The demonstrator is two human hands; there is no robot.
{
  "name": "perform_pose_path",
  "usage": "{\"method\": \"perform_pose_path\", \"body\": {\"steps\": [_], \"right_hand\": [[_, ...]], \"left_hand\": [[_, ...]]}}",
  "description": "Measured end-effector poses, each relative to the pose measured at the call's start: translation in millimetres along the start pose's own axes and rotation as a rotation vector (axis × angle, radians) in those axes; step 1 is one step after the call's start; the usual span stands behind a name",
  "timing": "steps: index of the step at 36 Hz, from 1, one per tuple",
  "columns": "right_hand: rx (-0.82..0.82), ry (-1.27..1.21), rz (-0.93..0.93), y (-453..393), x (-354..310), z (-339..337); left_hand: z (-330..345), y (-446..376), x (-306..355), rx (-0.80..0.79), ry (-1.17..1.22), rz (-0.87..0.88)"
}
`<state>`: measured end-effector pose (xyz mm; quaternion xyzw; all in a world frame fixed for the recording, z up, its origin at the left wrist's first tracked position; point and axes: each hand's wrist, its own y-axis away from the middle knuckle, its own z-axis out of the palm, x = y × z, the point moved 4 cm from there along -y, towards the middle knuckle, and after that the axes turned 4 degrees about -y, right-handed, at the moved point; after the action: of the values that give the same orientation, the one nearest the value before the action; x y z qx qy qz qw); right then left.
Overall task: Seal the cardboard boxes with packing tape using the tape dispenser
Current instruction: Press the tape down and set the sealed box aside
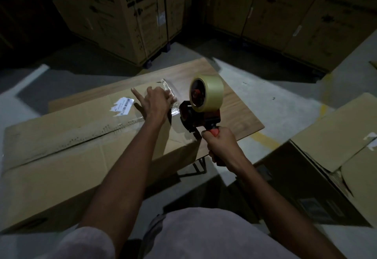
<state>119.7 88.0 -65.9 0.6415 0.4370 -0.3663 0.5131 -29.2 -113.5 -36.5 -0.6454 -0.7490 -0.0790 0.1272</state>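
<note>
**Tape strip going onto box top, dispenser in right hand**

Right hand [221, 144]: grip wrapped tight round the red handle of the tape dispenser [199, 114]. Dispenser sits just above the near right corner of the cardboard box [67, 152], roll of tan packing tape [207, 93] upright on its hub.

Left hand [157, 100]: fingers mostly straight, lying on a clear tape strip [170, 93] at the box's right end, index finger splayed out to the left. Not curled round anything. Strip runs from under the hand toward the dispenser mouth; its far end looks crumpled.

Box lies on a wooden tabletop [234, 105]. Centre seam of the flaps is ragged, with old tape residue. White torn shipping label [123, 105] with a barcode on the top flap; text too small to read.

Second cardboard carton [326, 156] on the right, flaps partly open.

Background: tall stacked cartons [114, 14] printed "WASHING MACHINE"; round logo at the top is cut off, can't confirm the brand. Lighting dim.
</note>
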Motion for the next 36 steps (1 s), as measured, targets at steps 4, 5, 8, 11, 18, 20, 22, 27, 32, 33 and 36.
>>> {"method": "perform_pose_path", "body": {"steps": [4,5,8,11,18,20,22,27,32,33,36], "right_hand": [[0.013,0.000,-0.016,3,4,2],[0.021,0.007,-0.017,3,4,2],[0.036,0.025,-0.020,2,2,2],[0.036,-0.005,-0.005,3,3,2],[0.046,-0.052,0.012,6,3,1],[0.035,-0.050,0.007,7,2,2],[0.026,-0.043,0.007,8,2,1],[0.025,-0.036,0.023,11,0,-1],[0.022,-0.026,-0.002,16,-4,-3],[0.023,-0.029,-0.001,18,-4,-4],[0.022,0.004,-0.002,25,1,-7]], "left_hand": [[2,2,0,0.002,0.014,0.053],[2,3,1,0.006,0.022,0.079],[0,8,5,0.016,0.023,0.135],[1,17,7,0.022,0.036,0.134],[2,38,-2,0.056,0.285,-0.010],[3,38,-3,0.041,0.304,-0.028],[5,37,-2,0.022,0.311,-0.034],[3,35,1,0.050,0.266,-0.084],[-1,33,7,0.055,0.215,-0.102],[-1,34,8,0.056,0.217,-0.098],[-1,36,7,0.041,0.284,-0.070]]}}
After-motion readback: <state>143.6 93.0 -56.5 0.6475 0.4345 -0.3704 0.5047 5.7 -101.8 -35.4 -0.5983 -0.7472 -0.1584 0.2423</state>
